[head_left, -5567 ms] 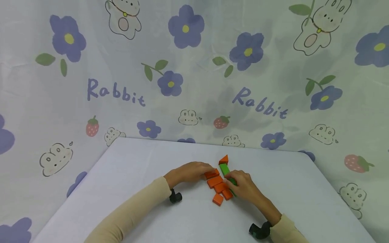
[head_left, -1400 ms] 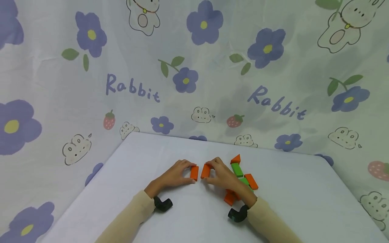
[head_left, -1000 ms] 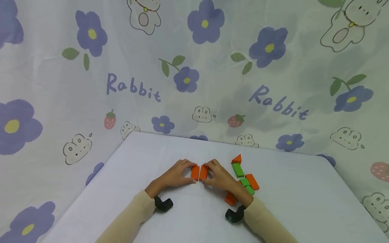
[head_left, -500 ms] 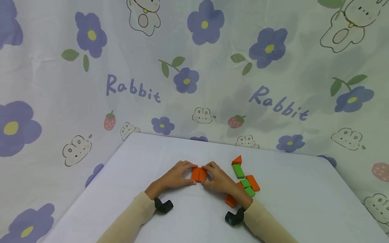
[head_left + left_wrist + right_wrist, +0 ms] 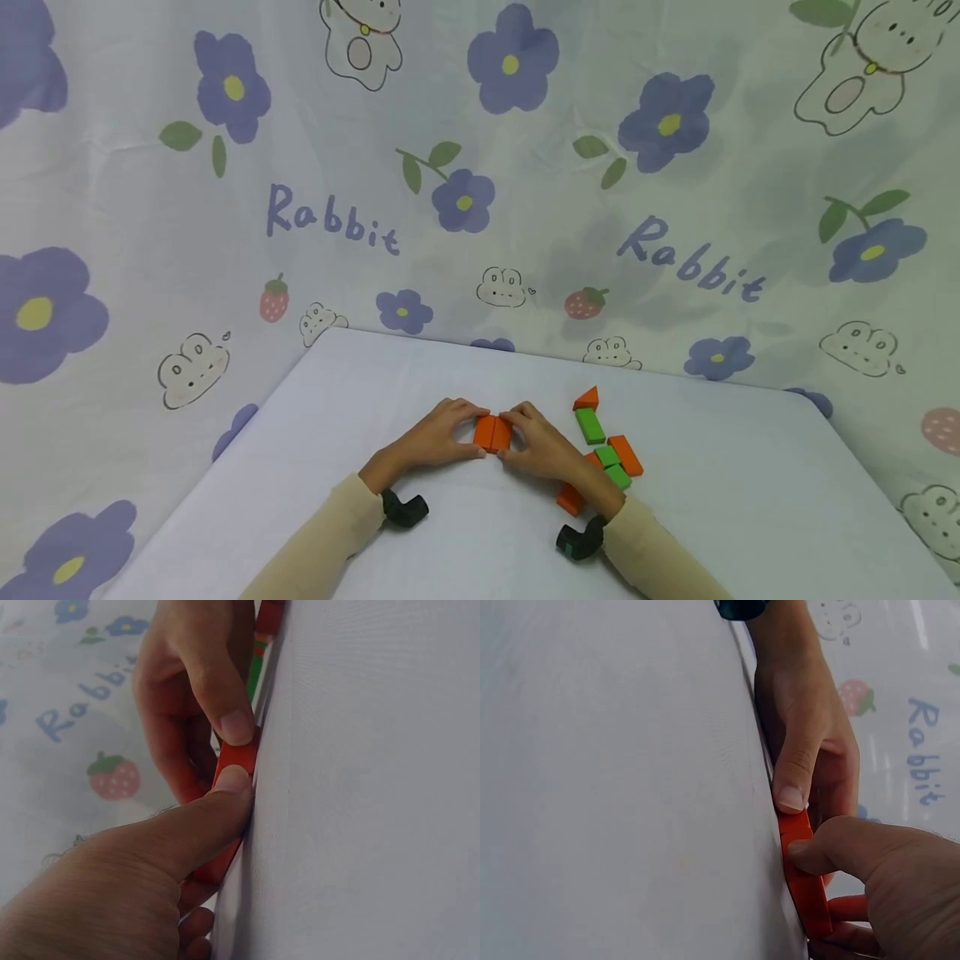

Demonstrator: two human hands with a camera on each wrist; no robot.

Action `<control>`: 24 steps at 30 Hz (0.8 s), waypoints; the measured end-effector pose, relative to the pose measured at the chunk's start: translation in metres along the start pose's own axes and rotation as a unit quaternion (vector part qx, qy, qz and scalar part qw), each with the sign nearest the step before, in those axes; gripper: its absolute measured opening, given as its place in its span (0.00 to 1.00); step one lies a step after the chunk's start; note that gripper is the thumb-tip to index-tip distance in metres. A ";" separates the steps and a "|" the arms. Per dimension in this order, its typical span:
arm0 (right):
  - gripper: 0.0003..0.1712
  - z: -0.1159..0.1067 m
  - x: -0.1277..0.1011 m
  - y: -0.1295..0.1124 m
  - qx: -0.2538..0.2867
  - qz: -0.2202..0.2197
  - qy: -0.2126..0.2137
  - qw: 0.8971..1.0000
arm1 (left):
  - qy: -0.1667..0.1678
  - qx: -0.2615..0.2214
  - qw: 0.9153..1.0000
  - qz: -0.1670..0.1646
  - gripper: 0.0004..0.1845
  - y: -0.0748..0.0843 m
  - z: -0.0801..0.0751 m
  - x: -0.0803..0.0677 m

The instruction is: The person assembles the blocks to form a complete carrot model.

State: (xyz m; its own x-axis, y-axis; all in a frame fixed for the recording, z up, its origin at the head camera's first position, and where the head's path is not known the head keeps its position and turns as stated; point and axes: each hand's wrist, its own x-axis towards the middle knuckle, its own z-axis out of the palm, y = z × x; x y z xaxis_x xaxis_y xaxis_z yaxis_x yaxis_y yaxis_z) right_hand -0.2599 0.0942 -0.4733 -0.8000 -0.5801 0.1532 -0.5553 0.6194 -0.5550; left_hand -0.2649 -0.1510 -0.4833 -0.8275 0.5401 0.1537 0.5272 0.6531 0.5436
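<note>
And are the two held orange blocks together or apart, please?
Together: the left block abuts the right block, only a seam showing.

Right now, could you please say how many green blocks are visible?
3: one green block beside the orange triangle, a second and third by the right forearm, which may hide more.

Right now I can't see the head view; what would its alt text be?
A person's left hand and right hand grip two orange blocks side by side on a white table. To the right lie green blocks and loose orange blocks, before a flower-and-rabbit backdrop.
</note>
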 end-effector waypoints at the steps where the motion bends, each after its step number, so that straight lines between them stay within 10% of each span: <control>1: 0.35 -0.001 0.000 0.000 -0.001 0.000 0.001 1.000 | 0.000 -0.002 1.000 0.001 0.36 0.000 0.000 0.000; 24: 0.36 -0.003 -0.002 0.001 -0.009 -0.008 -0.006 1.000 | -0.017 -0.027 0.999 -0.017 0.38 -0.001 -0.001 0.000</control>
State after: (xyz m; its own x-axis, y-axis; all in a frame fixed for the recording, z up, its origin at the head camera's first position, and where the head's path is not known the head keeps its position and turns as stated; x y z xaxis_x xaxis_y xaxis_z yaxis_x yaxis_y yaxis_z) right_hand -0.2601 0.0973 -0.4720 -0.7885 -0.5960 0.1517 -0.5720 0.6201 -0.5370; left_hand -0.2658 -0.1520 -0.4828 -0.8375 0.5361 0.1061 0.4863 0.6424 0.5923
